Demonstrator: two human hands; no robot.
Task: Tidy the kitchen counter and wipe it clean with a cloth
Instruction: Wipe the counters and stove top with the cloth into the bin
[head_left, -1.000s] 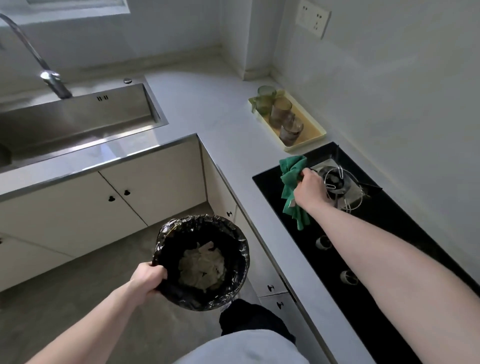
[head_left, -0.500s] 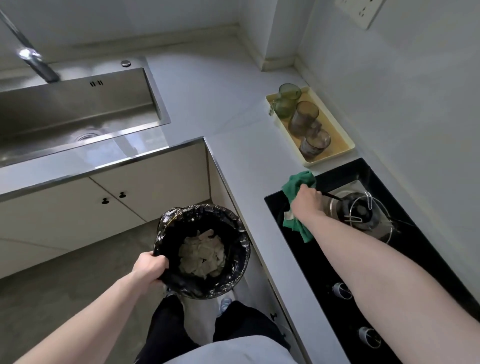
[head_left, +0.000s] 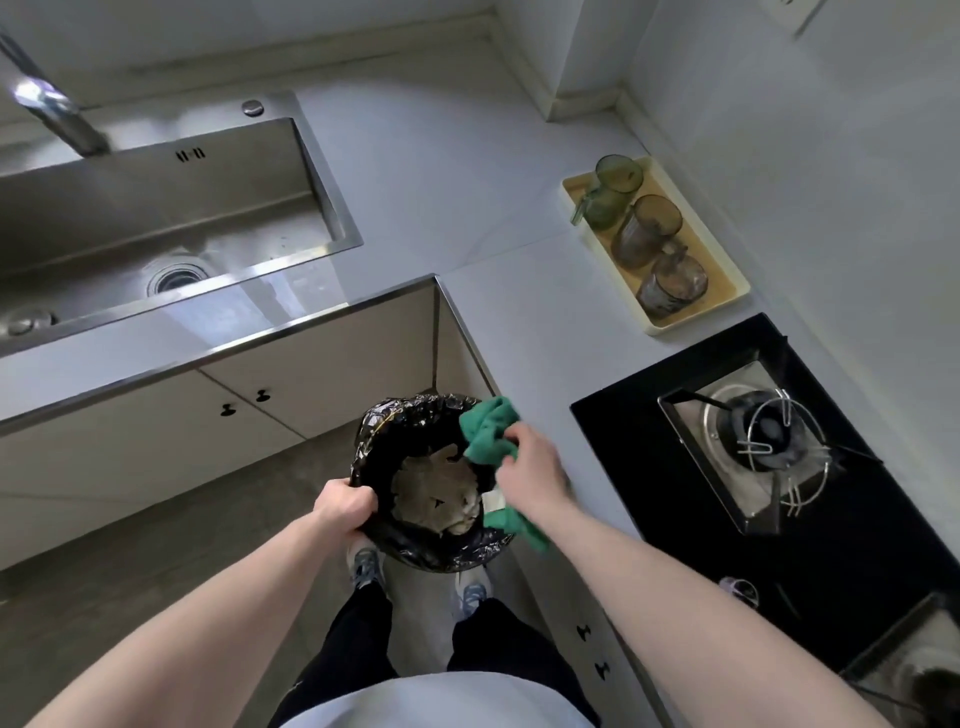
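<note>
My left hand (head_left: 344, 503) grips the near-left rim of a bin lined with a black bag (head_left: 410, 426), held in the air below the counter's edge. Crumpled pale paper (head_left: 434, 491) lies inside it. My right hand (head_left: 530, 470) holds a green cloth (head_left: 485, 428) at the counter's edge, bunched over the bin's right rim. A small white scrap (head_left: 492, 501) shows under my right wrist, beside the cloth. The grey counter (head_left: 467, 182) runs from the sink round the corner to the hob.
A steel sink (head_left: 171, 218) with a tap (head_left: 57, 117) is at the left. A yellow tray (head_left: 737, 283) holding three glass cups stands by the wall. A black gas hob (head_left: 779, 452) lies to the right. Cabinet doors (head_left: 311, 384) and my feet are below.
My right hand dragged the green cloth from the hob's left edge across the counter to its edge, over the bin's rim. My view tilted further down; the bin stays in my left hand.
</note>
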